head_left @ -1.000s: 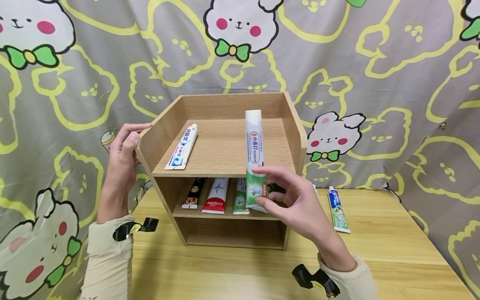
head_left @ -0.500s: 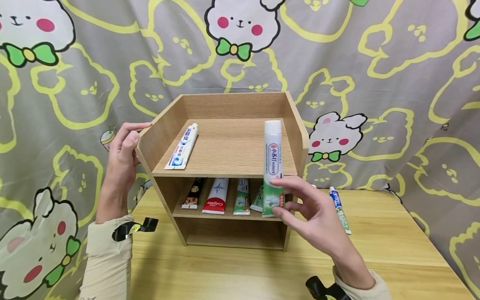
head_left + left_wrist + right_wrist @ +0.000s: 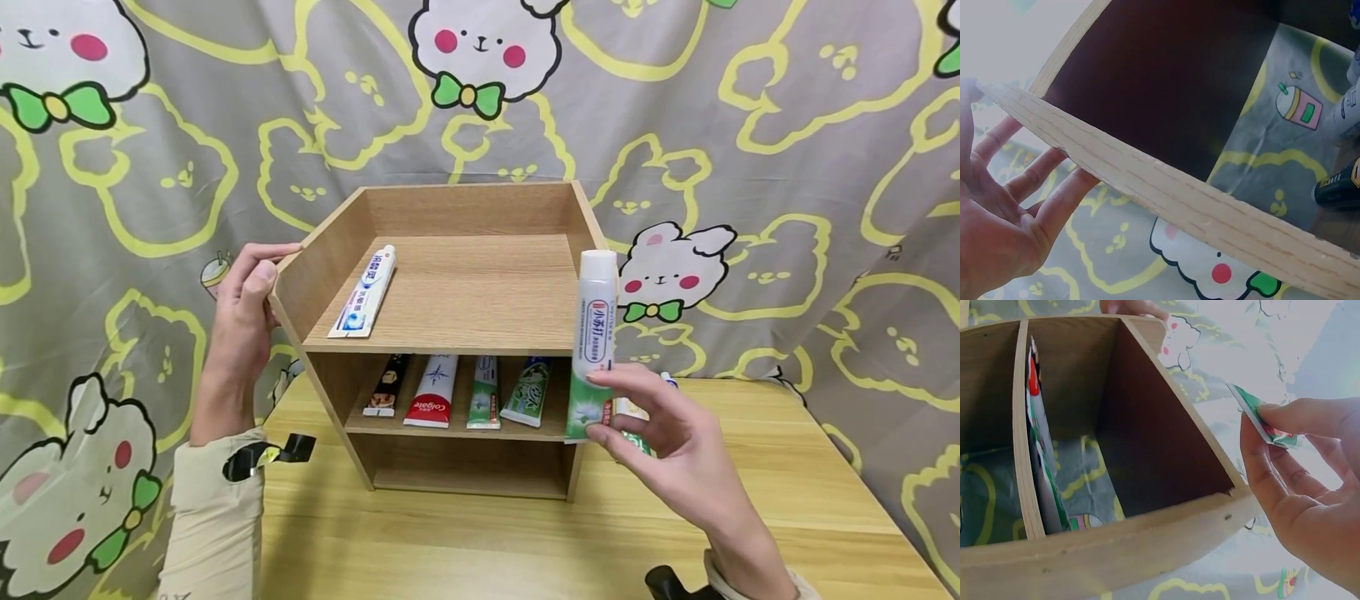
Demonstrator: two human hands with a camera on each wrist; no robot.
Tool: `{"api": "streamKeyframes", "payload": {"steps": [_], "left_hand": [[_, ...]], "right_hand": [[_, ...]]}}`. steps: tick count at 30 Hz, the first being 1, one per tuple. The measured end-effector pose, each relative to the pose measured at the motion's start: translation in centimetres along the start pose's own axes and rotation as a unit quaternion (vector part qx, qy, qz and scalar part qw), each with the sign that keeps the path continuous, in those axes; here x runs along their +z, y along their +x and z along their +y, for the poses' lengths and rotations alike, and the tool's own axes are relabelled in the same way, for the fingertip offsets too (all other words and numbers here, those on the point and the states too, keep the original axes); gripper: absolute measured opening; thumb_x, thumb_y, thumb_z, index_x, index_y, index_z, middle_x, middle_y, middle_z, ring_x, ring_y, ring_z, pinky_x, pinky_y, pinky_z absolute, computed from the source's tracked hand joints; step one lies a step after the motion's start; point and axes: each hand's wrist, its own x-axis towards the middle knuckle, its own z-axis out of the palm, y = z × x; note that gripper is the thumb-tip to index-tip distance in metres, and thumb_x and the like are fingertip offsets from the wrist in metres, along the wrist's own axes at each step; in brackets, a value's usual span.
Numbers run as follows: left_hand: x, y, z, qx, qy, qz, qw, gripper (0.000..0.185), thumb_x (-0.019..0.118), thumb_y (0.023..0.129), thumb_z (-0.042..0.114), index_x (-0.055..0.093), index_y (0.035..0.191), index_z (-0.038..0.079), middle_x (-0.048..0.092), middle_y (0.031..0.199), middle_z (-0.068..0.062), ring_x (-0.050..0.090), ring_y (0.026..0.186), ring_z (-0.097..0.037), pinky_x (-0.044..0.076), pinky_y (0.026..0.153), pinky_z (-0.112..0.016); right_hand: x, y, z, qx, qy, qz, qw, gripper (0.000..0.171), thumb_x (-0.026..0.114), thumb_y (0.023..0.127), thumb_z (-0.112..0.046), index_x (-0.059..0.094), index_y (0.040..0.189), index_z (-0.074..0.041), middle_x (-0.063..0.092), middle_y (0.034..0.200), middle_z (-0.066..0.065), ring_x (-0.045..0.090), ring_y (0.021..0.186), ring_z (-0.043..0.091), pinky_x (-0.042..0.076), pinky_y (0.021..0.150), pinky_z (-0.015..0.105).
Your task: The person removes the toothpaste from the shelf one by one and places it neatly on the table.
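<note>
My right hand (image 3: 603,410) pinches the lower, crimped end of a white and green toothpaste tube (image 3: 593,333) and holds it upright, cap up, in front of the wooden shelf unit's (image 3: 480,292) right front corner. In the right wrist view the thumb and fingers (image 3: 1285,412) squeeze the tube's green end (image 3: 1254,415) beside the unit's right wall (image 3: 1147,431). My left hand (image 3: 258,271) rests with straight fingers (image 3: 1054,197) on the outside of the left wall (image 3: 1147,187). A blue and white tube (image 3: 365,292) lies in the top tray.
On the middle shelf lie several tubes: black (image 3: 387,385), red (image 3: 432,390), and two green ones (image 3: 485,392) (image 3: 527,390). The bottom compartment holds nothing visible. Another tube is mostly hidden behind my right hand. The unit stands on a wooden table (image 3: 450,542) against a patterned cloth.
My right hand has carried the upright tube to the right, from in front of the top tray to the right front corner, uncovering a green tube on the middle shelf. The left hand stayed put.
</note>
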Motion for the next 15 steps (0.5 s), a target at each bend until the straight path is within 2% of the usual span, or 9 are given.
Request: {"api": "streamKeyframes", "payload": {"steps": [6, 15], "left_hand": [[0.0, 0.0, 0.0, 0.002, -0.009, 0.002, 1.0000, 0.035, 0.051, 0.097, 0.021, 0.069, 0.123, 0.003, 0.061, 0.114, -0.018, 0.055, 0.085, -0.027, 0.044, 0.052, -0.025], [0.1, 0.0, 0.0, -0.001, -0.009, -0.001, 1.0000, 0.037, 0.052, 0.097, 0.022, 0.068, 0.124, 0.003, 0.060, 0.117, -0.019, 0.058, 0.092, -0.029, 0.052, 0.058, -0.028]], "right_hand": [[-1.1, -0.4, 0.6, -0.057, 0.044, 0.004, 0.997, 0.057, 0.062, 0.076, 0.035, 0.056, 0.130, 0.018, 0.056, 0.130, 0.024, 0.062, 0.121, 0.028, 0.058, 0.088, 0.036], [-2.8, -1.6, 1.5, -0.042, 0.034, 0.032, 0.998, 0.058, 0.061, 0.077, 0.036, 0.054, 0.132, 0.018, 0.055, 0.136, 0.023, 0.062, 0.124, 0.025, 0.056, 0.091, 0.033]]}}
